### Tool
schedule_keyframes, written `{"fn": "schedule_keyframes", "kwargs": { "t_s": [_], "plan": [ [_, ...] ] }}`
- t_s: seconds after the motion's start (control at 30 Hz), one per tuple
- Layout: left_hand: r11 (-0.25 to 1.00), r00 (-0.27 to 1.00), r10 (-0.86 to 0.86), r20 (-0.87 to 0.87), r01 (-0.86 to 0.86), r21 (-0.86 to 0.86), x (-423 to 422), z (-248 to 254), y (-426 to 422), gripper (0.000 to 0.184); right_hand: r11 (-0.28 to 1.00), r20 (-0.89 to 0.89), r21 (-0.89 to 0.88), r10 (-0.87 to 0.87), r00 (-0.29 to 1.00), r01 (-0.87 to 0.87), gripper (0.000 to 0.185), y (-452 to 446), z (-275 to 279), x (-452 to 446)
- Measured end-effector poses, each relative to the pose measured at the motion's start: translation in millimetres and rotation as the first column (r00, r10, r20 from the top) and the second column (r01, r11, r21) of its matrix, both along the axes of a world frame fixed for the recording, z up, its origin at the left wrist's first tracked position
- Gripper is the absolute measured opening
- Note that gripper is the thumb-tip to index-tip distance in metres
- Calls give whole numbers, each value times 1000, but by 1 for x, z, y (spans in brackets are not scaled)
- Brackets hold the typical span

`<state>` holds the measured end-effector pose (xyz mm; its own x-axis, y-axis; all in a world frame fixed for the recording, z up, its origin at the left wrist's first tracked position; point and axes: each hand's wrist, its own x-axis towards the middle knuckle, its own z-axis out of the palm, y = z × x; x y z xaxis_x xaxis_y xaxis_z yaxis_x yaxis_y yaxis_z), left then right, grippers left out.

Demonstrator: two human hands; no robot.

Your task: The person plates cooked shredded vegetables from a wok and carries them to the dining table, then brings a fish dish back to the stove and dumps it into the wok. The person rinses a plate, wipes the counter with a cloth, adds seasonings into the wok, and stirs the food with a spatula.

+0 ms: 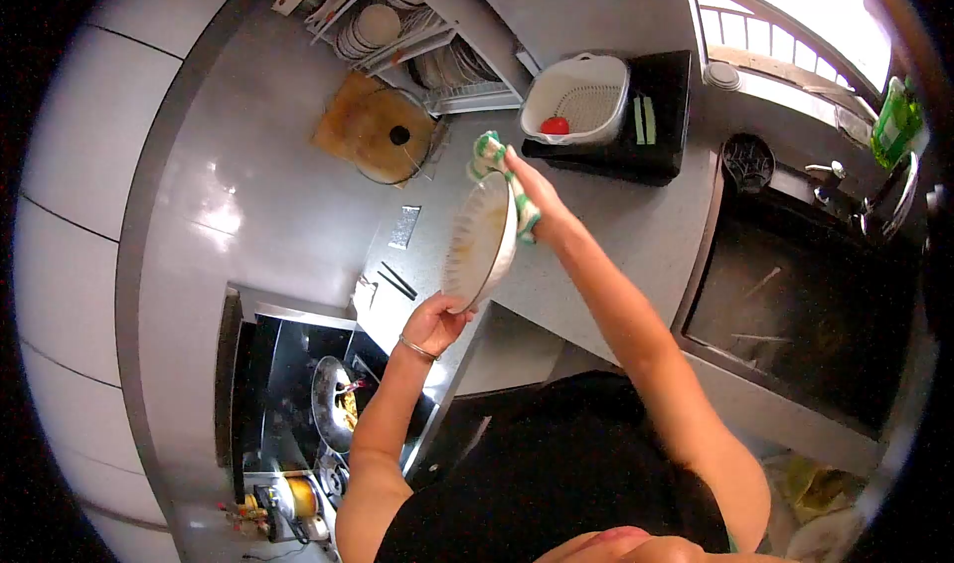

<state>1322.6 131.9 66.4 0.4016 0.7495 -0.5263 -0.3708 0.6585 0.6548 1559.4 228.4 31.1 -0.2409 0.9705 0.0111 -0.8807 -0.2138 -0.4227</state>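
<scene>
Bowl (481,237), white and fluted, is held tilted above the counter (616,235) near the centre of the frame. Counter is pale grey and runs between stove and sink. Dark sink (795,295) is set in at the right, with a faucet (833,172) along its far side. Black stove (288,389) is seen at lower left; a pan (334,404) with food in it is placed there. Dish rack (427,51) at upper centre-left is stacked with plates. Black tray (664,151) is located at upper right of centre; white basket (601,74) is rested on it, red item (555,126) inside. Round glass lid (383,151) is laid over a brown board (343,116), upper left of centre. Bowl is grasped at its lower rim by the left hand (437,324). Green-and-white cloth (524,205) is gripped in the right hand (542,200) and held against the bowl's upper right side. Two pale green strips (645,121) are laid on the tray, beside the basket. Dark sticks (398,281) are left on the counter near the stove.
</scene>
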Motion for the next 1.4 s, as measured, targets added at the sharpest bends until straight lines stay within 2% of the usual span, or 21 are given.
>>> {"fn": "schedule_keyframes", "kwargs": {
  "t_s": [0.1, 0.2, 0.27, 0.37, 0.4, 0.5, 0.63, 0.7, 0.73, 0.77, 0.9, 0.93, 1.03, 1.1, 1.17, 1.2, 1.23, 1.27, 1.33, 1.37, 1.4],
  "plan": [
    [991, 992, -104, 64, 109, -80, -1, 0, 3, 25, 983, -351, 18, 178, 919, -183, 49, 12, -9, 1],
    [976, 980, -153, 127, 170, -135, 4, -4, 13, 25, 964, -491, -140, 131, 861, -227, 56, -3, -26, -16],
    [980, 982, -111, 151, 133, -145, 11, -11, 21, 26, 957, -415, -183, 133, 900, -226, 58, -14, -36, -31],
    [997, 998, 54, 38, -52, -53, 32, -24, 32, 26, 934, -367, -254, 148, 918, -252, 48, -25, -56, -60],
    [998, 998, 48, 28, -49, 29, 25, -39, 43, 23, 948, -282, -42, 293, 914, -317, 41, -33, -67, -54],
    [986, 986, 145, -77, -137, 95, 18, -54, 58, 22, 903, -489, -275, 164, 856, -330, 46, -49, -52, -52],
    [917, 931, 251, -265, -140, 374, 25, -54, 40, 43, 934, -187, -357, -47, 981, -23, 51, -46, -72, -42],
    [934, 920, 217, -326, -100, 342, 19, -54, 31, 46, 959, -54, -266, -113, 992, 95, 55, -34, -67, -19],
    [944, 926, 180, -332, -68, 322, 16, -52, 24, 45, 966, -43, -250, -76, 996, 63, 60, -16, -79, -13],
    [952, 931, 144, -336, -37, 305, 14, -51, 18, 45, 974, -186, -215, 35, 982, -76, 61, -25, -49, 3],
    [957, 954, 123, -272, -41, 287, 23, -54, 12, 48, 954, -249, -186, 187, 950, -236, 54, -33, -64, -13],
    [947, 948, 195, -253, -114, 301, 30, -56, 12, 46, 944, -256, -187, 219, 942, -270, 51, -45, -67, -21],
    [896, 925, 317, -212, -219, 386, 31, -69, 29, 44, 985, -66, -124, 113, 991, -120, 44, -65, -88, -57],
    [887, 927, 280, -250, -149, 438, 21, -76, 34, 42, 979, -147, -131, 137, 980, -156, 30, -74, -94, -55],
    [873, 919, 258, -298, -90, 478, 10, -91, 37, 41, 903, -354, -320, 167, 920, -287, 30, -85, -65, -41],
    [836, 922, 312, -230, -151, 528, 10, -97, 37, 38, 888, -387, -375, 110, 916, -265, 30, -86, -67, -38],
    [836, 901, 356, -248, -188, 515, 8, -95, 36, 38, 969, -21, -237, 62, 998, -65, 31, -88, -72, -32],
    [836, 877, 400, -268, -229, 499, 5, -92, 33, 38, 998, 330, -21, -52, 943, 63, 32, -92, -77, -22],
    [848, 854, 402, -330, -212, 485, -27, -105, 34, 41, 983, 460, -121, -69, 885, 140, 35, -94, -77, 2],
    [833, 837, 466, -287, -306, 461, -44, -107, 28, 42, 877, 265, -466, 15, 964, 114, 38, -91, -69, 15],
    [809, 813, 528, -247, -393, 438, -59, -106, 24, 42, 898, 418, -403, 10, 909, 176, 41, -90, -82, 29]
  ]
}}
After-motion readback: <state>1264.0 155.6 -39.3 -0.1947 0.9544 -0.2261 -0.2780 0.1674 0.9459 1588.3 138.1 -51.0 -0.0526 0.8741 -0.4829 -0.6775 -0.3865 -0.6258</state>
